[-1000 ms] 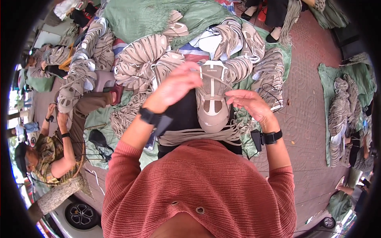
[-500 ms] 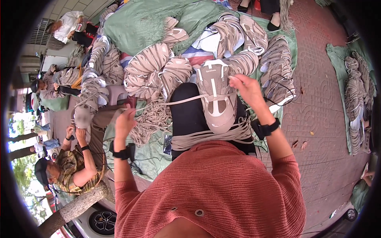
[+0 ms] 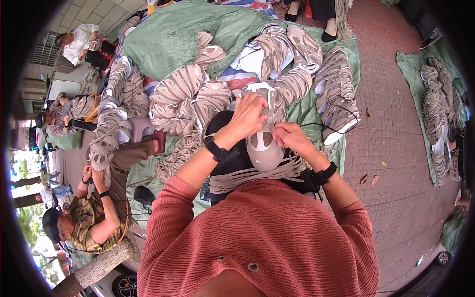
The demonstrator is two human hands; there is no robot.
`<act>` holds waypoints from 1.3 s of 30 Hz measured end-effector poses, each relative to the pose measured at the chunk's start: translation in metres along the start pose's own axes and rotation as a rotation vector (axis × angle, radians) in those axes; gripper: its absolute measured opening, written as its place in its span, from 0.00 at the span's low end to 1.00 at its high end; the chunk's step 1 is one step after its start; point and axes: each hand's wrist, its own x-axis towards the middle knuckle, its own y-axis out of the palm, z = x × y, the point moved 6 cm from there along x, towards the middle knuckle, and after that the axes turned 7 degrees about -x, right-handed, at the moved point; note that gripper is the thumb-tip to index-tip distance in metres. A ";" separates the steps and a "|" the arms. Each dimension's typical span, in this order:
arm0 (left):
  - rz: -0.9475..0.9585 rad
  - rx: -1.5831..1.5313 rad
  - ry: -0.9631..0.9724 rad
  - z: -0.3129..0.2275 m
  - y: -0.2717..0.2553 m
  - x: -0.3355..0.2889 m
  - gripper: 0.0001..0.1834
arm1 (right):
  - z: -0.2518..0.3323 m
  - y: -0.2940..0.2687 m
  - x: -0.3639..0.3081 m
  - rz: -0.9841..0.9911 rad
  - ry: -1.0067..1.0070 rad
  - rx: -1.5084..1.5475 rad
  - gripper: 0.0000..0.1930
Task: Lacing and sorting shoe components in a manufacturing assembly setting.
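Note:
A grey-beige shoe upper (image 3: 267, 157) with white trim lies on my black-trousered lap, its toe toward me. My left hand (image 3: 247, 116) is over its upper left part, fingers bent down and closed, hiding much of the lacing area. At the right edge of the lacing area, my right hand (image 3: 293, 137) touches the upper with its fingers curled into a pinch. Whatever either hand grips is hidden between the fingers. A bundle of beige shoelaces (image 3: 252, 179) runs across my thighs, just below the toe.
Stacks of similar shoe uppers (image 3: 178, 96) lie ahead on green sheeting (image 3: 193, 37), with more stacked uppers (image 3: 341, 91) to the right. Loose laces (image 3: 178, 158) pile beside my left leg. A person in a patterned shirt (image 3: 94, 222) handles an upper at left. A tree trunk (image 3: 99, 265) is near them.
My left hand has moved right from out at the left, where it held a lace stretched taut, onto the upper. My right hand has come down along the upper's right side.

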 end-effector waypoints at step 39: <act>0.185 -0.364 0.058 0.005 0.016 -0.012 0.09 | 0.055 -0.017 0.011 -0.507 -0.649 -1.102 0.25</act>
